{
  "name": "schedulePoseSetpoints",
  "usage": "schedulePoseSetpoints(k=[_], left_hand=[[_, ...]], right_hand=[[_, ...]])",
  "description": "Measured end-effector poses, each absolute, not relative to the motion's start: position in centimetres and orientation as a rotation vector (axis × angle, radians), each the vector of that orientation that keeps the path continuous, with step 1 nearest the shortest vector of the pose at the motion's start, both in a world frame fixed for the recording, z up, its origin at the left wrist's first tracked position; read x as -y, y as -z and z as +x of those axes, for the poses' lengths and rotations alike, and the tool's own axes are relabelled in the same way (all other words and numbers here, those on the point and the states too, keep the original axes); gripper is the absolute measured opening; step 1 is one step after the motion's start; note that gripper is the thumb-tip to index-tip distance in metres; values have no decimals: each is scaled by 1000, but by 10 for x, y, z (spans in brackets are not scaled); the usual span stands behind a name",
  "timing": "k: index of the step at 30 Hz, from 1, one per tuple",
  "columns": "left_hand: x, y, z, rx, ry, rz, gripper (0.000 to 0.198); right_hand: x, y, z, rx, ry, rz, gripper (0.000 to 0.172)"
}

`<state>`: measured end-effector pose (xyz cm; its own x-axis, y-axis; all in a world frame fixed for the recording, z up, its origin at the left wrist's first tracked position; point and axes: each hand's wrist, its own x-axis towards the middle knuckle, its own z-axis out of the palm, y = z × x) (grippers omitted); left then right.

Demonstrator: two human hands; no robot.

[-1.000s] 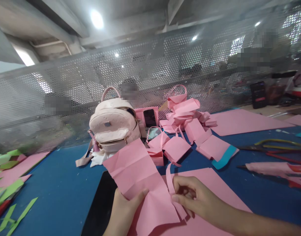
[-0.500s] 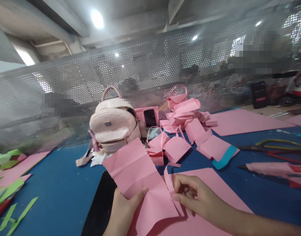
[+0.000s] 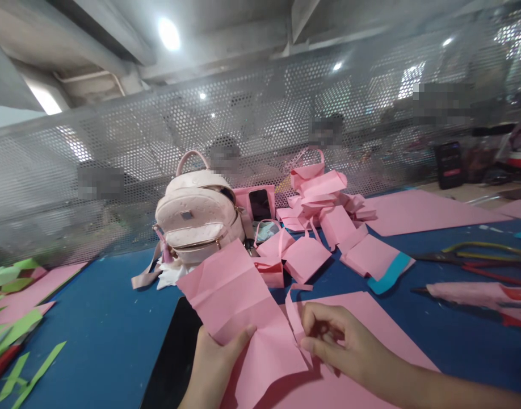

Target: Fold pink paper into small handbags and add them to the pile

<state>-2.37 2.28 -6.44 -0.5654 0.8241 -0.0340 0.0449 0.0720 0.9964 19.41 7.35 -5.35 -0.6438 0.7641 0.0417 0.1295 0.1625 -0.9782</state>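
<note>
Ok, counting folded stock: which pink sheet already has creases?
The creased pink sheet held up by the left hand, crossed by fold lines. The near sheet under the right hand, which pinches a pink strip, and the large sheet far right lie flat.

A blue table (image 3: 94,318) carries pink sheets (image 3: 383,324), a backpack (image 3: 196,221) and scissors (image 3: 477,253).
</note>
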Motion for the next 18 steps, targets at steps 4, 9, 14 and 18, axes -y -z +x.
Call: schedulePoseSetpoints(k=[4,9,14,18], left_hand=[[-23,67,-26,-1730,-1538,885,54],[-23,66,-26,-1745,-1531,890,56],[-23,67,-26,-1685,-1526,891,54],[-24,71,-27,-1703,-1521,873,57]], right_hand=[[-74,52,194,1904,-1526,-867,30],[-74,51,194,1927,-1475,-882,28],[-74,55,198,1980,-1409,-798,25],[-74,61,200,2006,-1343,-778,24]])
